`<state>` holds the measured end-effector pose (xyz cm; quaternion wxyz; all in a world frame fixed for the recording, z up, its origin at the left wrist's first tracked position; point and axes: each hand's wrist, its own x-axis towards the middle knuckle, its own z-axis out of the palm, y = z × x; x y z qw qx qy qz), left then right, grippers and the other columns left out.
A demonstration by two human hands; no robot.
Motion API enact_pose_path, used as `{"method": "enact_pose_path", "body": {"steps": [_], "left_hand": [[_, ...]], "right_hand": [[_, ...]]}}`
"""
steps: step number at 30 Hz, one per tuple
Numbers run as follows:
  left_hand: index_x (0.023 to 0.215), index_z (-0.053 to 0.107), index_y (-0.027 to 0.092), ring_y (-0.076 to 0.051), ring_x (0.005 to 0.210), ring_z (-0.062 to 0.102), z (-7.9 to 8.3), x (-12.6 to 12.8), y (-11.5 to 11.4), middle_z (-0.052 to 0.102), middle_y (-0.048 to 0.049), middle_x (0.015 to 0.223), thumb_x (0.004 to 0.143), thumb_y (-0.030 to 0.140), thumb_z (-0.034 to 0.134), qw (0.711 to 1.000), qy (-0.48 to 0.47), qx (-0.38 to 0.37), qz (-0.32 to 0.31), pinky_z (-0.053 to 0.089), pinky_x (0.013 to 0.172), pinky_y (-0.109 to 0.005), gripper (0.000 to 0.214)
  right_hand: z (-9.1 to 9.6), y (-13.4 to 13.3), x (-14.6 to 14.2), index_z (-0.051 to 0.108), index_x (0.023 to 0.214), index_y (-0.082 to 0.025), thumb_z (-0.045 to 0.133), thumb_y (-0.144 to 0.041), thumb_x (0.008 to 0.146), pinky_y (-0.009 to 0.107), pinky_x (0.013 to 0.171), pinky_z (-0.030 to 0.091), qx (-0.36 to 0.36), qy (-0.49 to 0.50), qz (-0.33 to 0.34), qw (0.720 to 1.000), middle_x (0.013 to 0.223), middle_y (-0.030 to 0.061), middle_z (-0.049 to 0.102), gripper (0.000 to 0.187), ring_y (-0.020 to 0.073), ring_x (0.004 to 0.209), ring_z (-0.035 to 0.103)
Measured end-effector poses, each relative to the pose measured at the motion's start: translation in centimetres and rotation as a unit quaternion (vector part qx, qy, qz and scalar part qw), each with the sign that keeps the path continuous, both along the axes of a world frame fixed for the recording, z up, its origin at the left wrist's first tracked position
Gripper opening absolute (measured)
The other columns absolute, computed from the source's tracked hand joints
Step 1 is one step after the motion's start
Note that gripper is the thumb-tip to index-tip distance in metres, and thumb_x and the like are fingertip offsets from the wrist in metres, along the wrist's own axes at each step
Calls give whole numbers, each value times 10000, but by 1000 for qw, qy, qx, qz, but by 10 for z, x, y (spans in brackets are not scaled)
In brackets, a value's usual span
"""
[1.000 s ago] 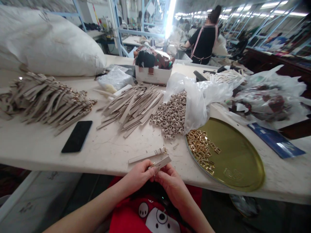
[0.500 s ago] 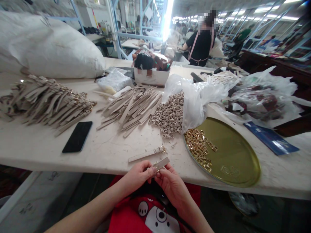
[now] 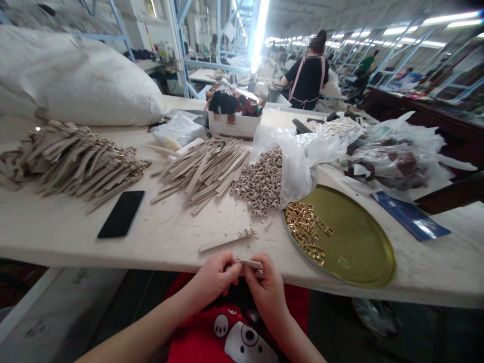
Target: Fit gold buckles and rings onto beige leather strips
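Both my hands meet just over the table's front edge, closed on one beige strap [image 3: 251, 263]. My left hand [image 3: 219, 272] pinches its left end, where a small gold buckle mostly hides behind the fingers. My right hand [image 3: 266, 282] grips the strap's other part between thumb and fingers. Just beyond them on the table lies a beige strap with a gold buckle [image 3: 227, 240], slanting up to the right. To the right, gold buckles [image 3: 302, 224] are heaped on the left side of a round gold tray [image 3: 355, 242].
Behind my hands are a pile of beige strips [image 3: 206, 171] and many small beige loops [image 3: 260, 181] spilling from a clear plastic bag [image 3: 298, 166]. Buckled straps [image 3: 79, 161] and a phone [image 3: 121, 214] lie left. A blue packet [image 3: 412, 217] lies right; a co-worker [image 3: 308, 75] stands beyond.
My right hand has turned and risen slightly, and the strap now lies flatter, more edge-on between both hands. The gold buckle is less visible. The view has shifted slightly.
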<state>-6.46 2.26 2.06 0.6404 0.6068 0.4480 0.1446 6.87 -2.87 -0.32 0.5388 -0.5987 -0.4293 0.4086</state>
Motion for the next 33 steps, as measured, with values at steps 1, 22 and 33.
{"method": "enact_pose_path", "body": {"steps": [1, 22, 33], "left_hand": [[676, 417, 176, -47, 371, 359, 1, 0, 0, 485, 60, 540, 777, 443, 467, 1000, 4, 9, -4, 236, 355, -164, 290], [747, 483, 173, -86, 482, 386, -14, 23, 37, 432, 70, 522, 798, 435, 451, 998, 32, 48, -3, 306, 484, -190, 269], [681, 458, 181, -77, 440, 353, -9, 17, 38, 419, 83, 472, 779, 421, 469, 997, 13, 54, 50, 291, 468, -187, 260]], "right_hand": [[1, 2, 1, 519, 692, -204, 577, -278, 744, 241, 570, 370, -16, 26, 16, 999, 635, -28, 510, 107, 124, 595, 460], [-2, 99, 111, 583, 820, -181, 464, -223, 805, 281, 690, 382, -27, -442, 26, 896, 815, 57, 590, 127, 182, 745, 540], [-11, 105, 92, 551, 752, -180, 490, -203, 776, 251, 628, 384, -47, -384, 44, 921, 742, 27, 566, 69, 148, 673, 528]]}}
